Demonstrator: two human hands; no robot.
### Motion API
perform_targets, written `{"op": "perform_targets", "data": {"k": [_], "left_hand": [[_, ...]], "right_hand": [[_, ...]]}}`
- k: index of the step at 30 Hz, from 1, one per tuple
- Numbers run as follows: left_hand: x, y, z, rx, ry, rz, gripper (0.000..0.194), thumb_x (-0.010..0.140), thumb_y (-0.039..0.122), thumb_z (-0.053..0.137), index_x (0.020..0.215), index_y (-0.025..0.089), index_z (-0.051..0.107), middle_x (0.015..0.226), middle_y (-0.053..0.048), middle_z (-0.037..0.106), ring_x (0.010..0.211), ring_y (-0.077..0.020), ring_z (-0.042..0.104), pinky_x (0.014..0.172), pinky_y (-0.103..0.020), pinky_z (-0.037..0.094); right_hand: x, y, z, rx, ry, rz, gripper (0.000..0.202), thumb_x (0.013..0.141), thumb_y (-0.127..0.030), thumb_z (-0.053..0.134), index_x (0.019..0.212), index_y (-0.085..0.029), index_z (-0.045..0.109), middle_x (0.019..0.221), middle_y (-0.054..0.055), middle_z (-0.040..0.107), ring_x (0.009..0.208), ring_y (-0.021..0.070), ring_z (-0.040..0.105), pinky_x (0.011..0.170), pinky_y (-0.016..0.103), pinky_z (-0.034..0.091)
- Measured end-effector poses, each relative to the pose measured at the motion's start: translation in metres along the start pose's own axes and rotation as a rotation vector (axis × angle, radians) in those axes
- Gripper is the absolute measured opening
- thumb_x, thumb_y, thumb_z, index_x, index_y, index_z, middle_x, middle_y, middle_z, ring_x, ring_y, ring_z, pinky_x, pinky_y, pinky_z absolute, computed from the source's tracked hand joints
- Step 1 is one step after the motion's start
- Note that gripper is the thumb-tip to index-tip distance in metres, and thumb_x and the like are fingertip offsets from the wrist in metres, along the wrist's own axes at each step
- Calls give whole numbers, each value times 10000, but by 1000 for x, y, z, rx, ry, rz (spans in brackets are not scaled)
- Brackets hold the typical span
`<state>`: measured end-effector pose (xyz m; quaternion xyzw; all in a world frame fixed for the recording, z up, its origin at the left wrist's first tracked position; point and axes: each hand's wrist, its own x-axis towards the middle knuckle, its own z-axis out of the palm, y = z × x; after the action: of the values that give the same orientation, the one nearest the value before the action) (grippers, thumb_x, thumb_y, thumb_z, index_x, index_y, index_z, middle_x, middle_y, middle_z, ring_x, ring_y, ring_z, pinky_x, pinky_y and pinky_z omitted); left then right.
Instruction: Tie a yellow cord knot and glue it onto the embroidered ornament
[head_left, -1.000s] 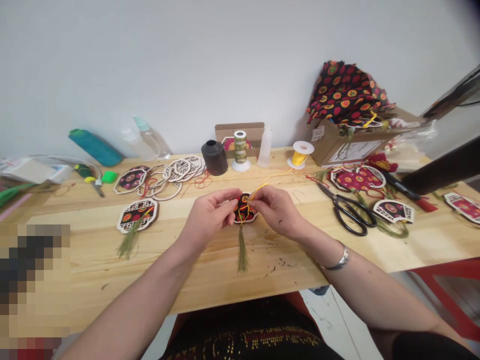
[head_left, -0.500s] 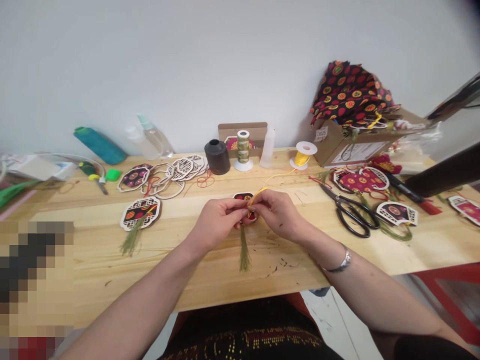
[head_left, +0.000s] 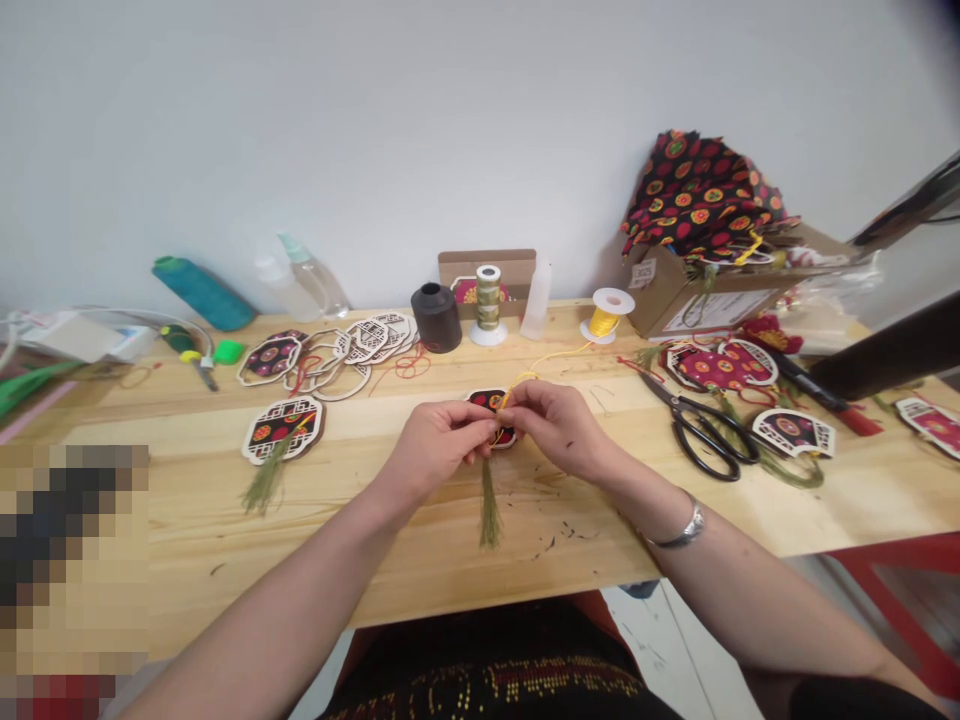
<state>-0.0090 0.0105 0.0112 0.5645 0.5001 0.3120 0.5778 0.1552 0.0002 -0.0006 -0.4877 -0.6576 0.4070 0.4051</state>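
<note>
My left hand (head_left: 442, 440) and my right hand (head_left: 551, 425) meet at the middle of the table, their fingertips pinched together on a yellow cord (head_left: 519, 380). The cord runs up and right to a white spool (head_left: 604, 318). Beneath my fingertips lies a black and red patterned ornament (head_left: 486, 398), partly hidden by them. A green tassel (head_left: 489, 505) hangs from its lower side, toward the table's front edge.
Black-handled scissors (head_left: 709, 430) lie right of my hands. At left is a tasselled ornament (head_left: 283, 430) near several wooden frames (head_left: 375, 338). Thread cones (head_left: 436, 318) and bottles (head_left: 537, 300) stand along the wall. A cardboard box (head_left: 675, 295) holds patterned cloth (head_left: 697, 200).
My fingertips have shifted slightly on the yellow cord, and more of the ornament's top shows. The whole view has moved a little.
</note>
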Motion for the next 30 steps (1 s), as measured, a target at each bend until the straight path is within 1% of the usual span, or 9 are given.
{"op": "perform_targets", "data": {"k": [3, 6, 8, 10, 13, 16, 19, 23, 30], "left_hand": [[3, -1, 2, -121, 40, -41, 91, 641, 207, 683, 686, 136, 715, 511, -6, 604, 460, -77, 483, 443, -193, 369], [6, -5, 2, -259, 70, -66, 99, 622, 213, 710, 674, 129, 706, 523, -2, 599, 478, -72, 497, 432, -179, 360], [7, -8, 1, -325, 77, -76, 122, 616, 224, 723, 681, 123, 703, 528, -3, 597, 481, -70, 500, 425, -176, 357], [9, -9, 0, -365, 83, -81, 142, 610, 225, 732, 696, 117, 703, 539, -8, 603, 481, -68, 500, 423, -175, 358], [9, -10, 0, -383, 98, -85, 162, 601, 228, 741, 706, 111, 702, 548, -10, 609, 480, -66, 499, 420, -174, 359], [9, -11, 1, -389, 117, -80, 171, 598, 236, 743, 705, 109, 701, 535, -5, 599, 473, -64, 491, 407, -171, 342], [9, -11, 2, -416, 129, -64, 172, 602, 240, 741, 704, 108, 701, 548, -10, 603, 476, -61, 478, 387, -163, 302], [10, -12, 4, -482, 124, -98, 179, 586, 230, 754, 699, 101, 700, 558, -16, 607, 471, -48, 461, 377, -148, 263], [9, -12, 5, -591, 54, -153, 184, 578, 207, 761, 703, 91, 689, 561, -12, 583, 474, -42, 465, 365, -128, 220]], "right_hand": [[1, -2, -1, 170, -66, 80, 198, 823, -286, 521, 727, -146, 624, 629, -3, 604, 571, 83, 531, 551, 210, 438], [1, -5, 0, 249, -66, 184, 157, 762, -260, 585, 798, -134, 671, 655, 13, 650, 556, 83, 541, 541, 217, 452], [1, -7, 0, 236, -57, 232, 139, 725, -224, 610, 794, -130, 687, 652, 18, 664, 544, 82, 540, 530, 218, 451], [2, -6, 1, 200, -41, 258, 110, 711, -209, 614, 729, -127, 685, 603, 13, 653, 512, 78, 525, 503, 212, 438], [2, -3, 3, 153, 19, 255, 106, 708, -214, 610, 671, -127, 658, 554, 8, 630, 480, 83, 516, 470, 210, 428], [0, 0, 6, 50, 103, 140, 96, 729, -215, 594, 696, -143, 648, 615, 22, 655, 515, 101, 548, 496, 225, 445], [-6, 0, 11, -180, 179, -60, 113, 786, -231, 560, 752, -170, 650, 678, 32, 679, 575, 119, 577, 552, 238, 442], [-13, 0, 18, -513, 190, -279, 177, 855, -220, 475, 791, -168, 633, 718, 59, 674, 623, 135, 586, 587, 247, 409], [-14, 2, 21, -942, 206, -511, 215, 861, -147, 429, 714, -156, 586, 623, 48, 600, 558, 134, 497, 554, 276, 309]]}}
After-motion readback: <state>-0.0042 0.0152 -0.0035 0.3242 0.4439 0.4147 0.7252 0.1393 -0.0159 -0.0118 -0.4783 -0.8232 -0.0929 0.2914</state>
